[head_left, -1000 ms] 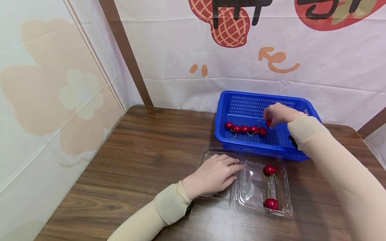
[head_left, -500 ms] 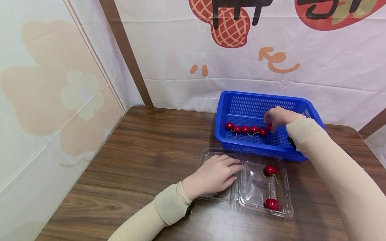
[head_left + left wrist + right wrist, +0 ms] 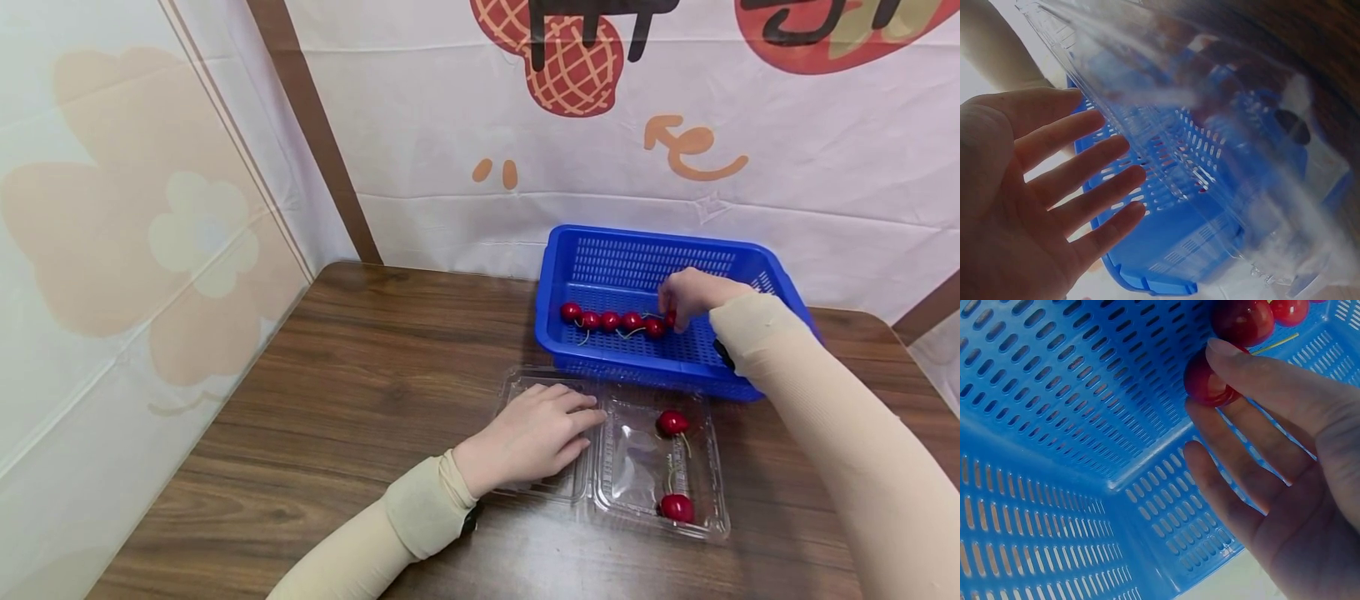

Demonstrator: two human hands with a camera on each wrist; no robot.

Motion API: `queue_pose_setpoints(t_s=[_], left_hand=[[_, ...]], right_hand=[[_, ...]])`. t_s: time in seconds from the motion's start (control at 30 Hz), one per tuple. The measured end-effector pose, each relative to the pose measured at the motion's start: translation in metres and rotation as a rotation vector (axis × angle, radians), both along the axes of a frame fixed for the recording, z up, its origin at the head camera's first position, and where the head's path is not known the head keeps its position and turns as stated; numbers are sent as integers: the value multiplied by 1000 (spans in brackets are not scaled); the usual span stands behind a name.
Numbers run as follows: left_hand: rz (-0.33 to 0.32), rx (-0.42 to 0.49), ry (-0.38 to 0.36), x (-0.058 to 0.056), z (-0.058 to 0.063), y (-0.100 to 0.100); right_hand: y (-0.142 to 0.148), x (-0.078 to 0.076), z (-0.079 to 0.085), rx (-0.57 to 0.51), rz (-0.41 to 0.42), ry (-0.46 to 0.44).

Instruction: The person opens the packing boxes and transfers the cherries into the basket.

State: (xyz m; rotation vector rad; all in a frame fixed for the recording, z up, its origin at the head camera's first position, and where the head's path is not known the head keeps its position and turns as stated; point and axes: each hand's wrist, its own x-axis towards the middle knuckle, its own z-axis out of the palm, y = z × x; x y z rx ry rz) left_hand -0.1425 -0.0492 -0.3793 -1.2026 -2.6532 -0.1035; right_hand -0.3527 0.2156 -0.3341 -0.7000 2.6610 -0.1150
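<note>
My right hand is inside the blue plastic basket, with the thumb and fingers pinching a red cherry. That cherry sits at the right end of a row of several stemmed cherries on the basket floor. In the right wrist view, another cherry lies close beside the pinched one. My left hand rests with fingers spread on the left half of an opened clear plastic clamshell box. Two cherries lie in the box's right half, one at the back and one at the front.
A brown wooden table carries the basket and the box. The box lies just in front of the basket. Behind the table hangs a white printed cloth, with another pale cloth on the left.
My right hand has shifted slightly down and toward the near side of the basket, bringing the pinched cherry to the end of the row. The left hand has stayed in place.
</note>
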Motion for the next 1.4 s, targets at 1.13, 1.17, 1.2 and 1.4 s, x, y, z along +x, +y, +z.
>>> queue_pose_setpoints(t_s=[1.13, 1.17, 1.2, 1.4], left_hand=[[5, -13, -15, 0, 1, -1], [5, -13, -16, 0, 1, -1], [5, -13, -17, 0, 1, -1], [6, -17, -22, -1, 0, -1]], right_hand=[[-1, 5, -5, 22, -47, -44], [-1, 5, -4, 23, -54, -45], [-1, 6, -4, 24, -60, -47], [-1, 7, 2, 15, -65, -60]])
